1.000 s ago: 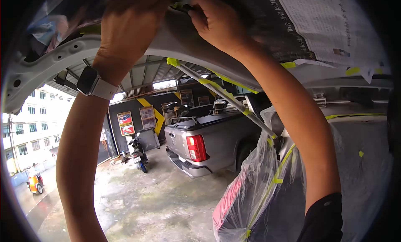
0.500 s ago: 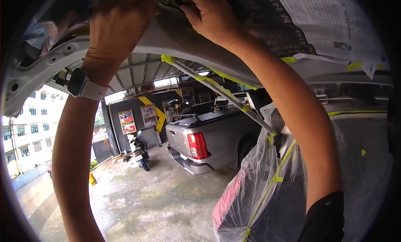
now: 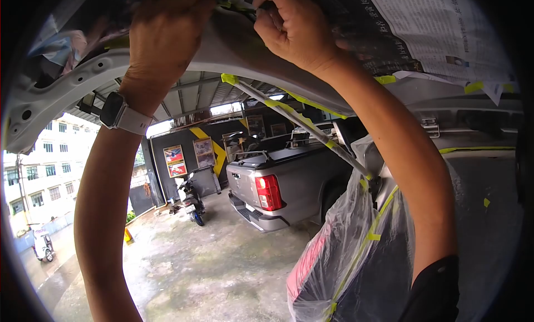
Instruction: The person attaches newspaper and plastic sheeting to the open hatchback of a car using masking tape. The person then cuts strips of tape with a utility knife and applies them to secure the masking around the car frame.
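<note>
Both my hands are raised to the underside of a lifted grey vehicle panel [image 3: 233,55]. My left hand [image 3: 167,35], with a watch [image 3: 114,110] on the wrist, is curled against the dark upper edge; its fingertips are hidden. Right of it, my right hand [image 3: 297,33] has its fingers bent in a pinch at a dark edge; what they hold is too dark to make out. Yellow-green masking tape [image 3: 227,3] shows between the hands. Newspaper [image 3: 428,27] covers the panel to the right of my right hand.
A support strut [image 3: 300,119] with tape on it slants down from the panel. Clear plastic sheeting [image 3: 356,227], taped along a seam, hangs below. Beyond stand a grey pickup truck [image 3: 245,188], a motorbike [image 3: 192,202] and a wall with posters [image 3: 175,161]. A white scooter [image 3: 41,244] is outside at left.
My right hand has shifted slightly right and down, and the gap between my hands is a little wider. The view has turned slightly left, and a white scooter now shows at left.
</note>
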Available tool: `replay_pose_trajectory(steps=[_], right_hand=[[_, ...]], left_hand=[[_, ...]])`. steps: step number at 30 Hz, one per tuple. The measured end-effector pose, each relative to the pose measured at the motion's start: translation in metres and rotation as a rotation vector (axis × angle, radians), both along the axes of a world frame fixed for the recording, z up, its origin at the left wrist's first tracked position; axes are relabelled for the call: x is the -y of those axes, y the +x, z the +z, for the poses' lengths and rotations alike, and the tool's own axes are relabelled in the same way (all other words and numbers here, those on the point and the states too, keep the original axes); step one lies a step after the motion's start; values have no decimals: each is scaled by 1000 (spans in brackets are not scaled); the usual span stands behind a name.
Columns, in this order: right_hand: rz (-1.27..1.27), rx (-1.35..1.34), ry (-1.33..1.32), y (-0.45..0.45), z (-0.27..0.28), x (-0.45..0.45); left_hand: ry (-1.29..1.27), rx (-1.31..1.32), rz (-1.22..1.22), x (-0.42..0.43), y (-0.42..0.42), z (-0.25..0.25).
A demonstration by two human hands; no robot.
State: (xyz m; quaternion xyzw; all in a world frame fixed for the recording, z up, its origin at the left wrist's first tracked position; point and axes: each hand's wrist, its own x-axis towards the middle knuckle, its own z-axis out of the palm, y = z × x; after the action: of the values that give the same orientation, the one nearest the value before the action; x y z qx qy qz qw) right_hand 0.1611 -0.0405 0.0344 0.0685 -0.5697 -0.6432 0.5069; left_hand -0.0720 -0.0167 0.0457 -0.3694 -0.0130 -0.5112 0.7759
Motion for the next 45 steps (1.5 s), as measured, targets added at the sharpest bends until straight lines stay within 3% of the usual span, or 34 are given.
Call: replay_pose_trajectory(steps=[5,11,14,18,21,23,25,27,32,33,34,37,38,41,43,45], right_hand=[[26,4,-107,1,-15,-3],[234,-39,-481,-5,-23,-11],[340,-38,-776,-4,-28,-7],[287,1,-862,-3,-22,0],[234,83,-986,-4,-9,7],[12,-247,-938,-1,-2,16],[8,-234,-813,-1,3,6],[-327,-350,-116,-20,-7,15],[-191,-537,-432,-49,5,-4],[-116,-615,-492,-54,10,-7],[-119,-584,-392,-49,17,-17],[-216,-608,-385,-46,22,-15],[-136,-640,-707,-55,13,7],[-194,-423,-803,-33,25,14],[-240,-463,-911,-31,31,23],[-282,-510,-1016,-37,31,37]], left_hand=[[50,-9,-3,4,2,-1],[15,-22,-16,1,3,-3],[-75,-20,-15,30,13,-32],[-60,-6,-57,19,18,-29],[-83,182,142,15,19,-37],[-436,59,-183,6,18,-40],[-487,-16,-322,-1,18,-53],[-536,-90,-473,-14,16,-70],[-935,-241,-622,-57,12,-101],[-936,-238,-645,-61,11,-107],[-951,-272,-702,-65,11,-113],[-936,-345,-829,-72,15,-121],[-980,-388,-908,-70,16,-122],[-1005,-441,-1043,-67,25,-115],[-1013,-500,-1313,-68,37,-106],[-1034,-481,-1325,-63,46,-96]])
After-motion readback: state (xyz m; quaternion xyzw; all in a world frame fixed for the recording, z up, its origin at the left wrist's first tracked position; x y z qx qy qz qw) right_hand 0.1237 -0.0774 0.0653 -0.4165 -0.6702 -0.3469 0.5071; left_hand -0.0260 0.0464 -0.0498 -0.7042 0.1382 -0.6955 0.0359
